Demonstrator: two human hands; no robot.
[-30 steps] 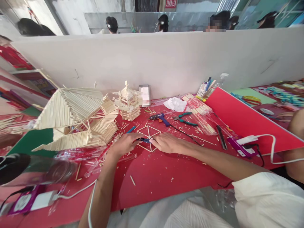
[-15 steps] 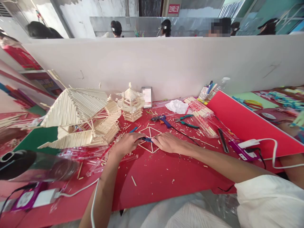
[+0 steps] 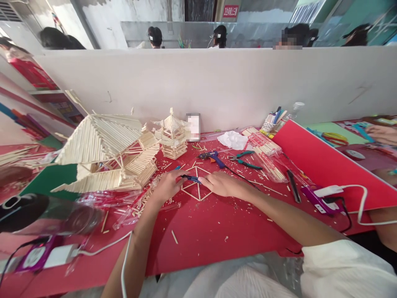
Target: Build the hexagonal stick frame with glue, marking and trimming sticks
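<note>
Above a hexagonal frame of thin wooden sticks [image 3: 199,194], my two hands meet at a slim dark blue and black tool [image 3: 191,179], too small to identify. My left hand [image 3: 167,186] is closed at its black end, and my right hand [image 3: 218,184] is closed at its blue end. The frame lies flat on the red table, with spokes running to its middle, partly hidden by my hands. A small blue object [image 3: 178,167] shows just behind my left hand. Beyond the frame lie a blue glue gun [image 3: 212,157] and green-handled pliers [image 3: 246,160].
A large stick-built pavilion [image 3: 105,136] and a small stick tower [image 3: 172,134] stand to the left and back. Packaged sticks [image 3: 263,149], a red board [image 3: 325,169] and a power bank [image 3: 321,200] are right. A dark bottle [image 3: 46,215] lies left. Stick scraps litter the table.
The view has shifted slightly. The blue and black tool shows more plainly between my hands, tilted a little more; both hands stay over the stick frame.
</note>
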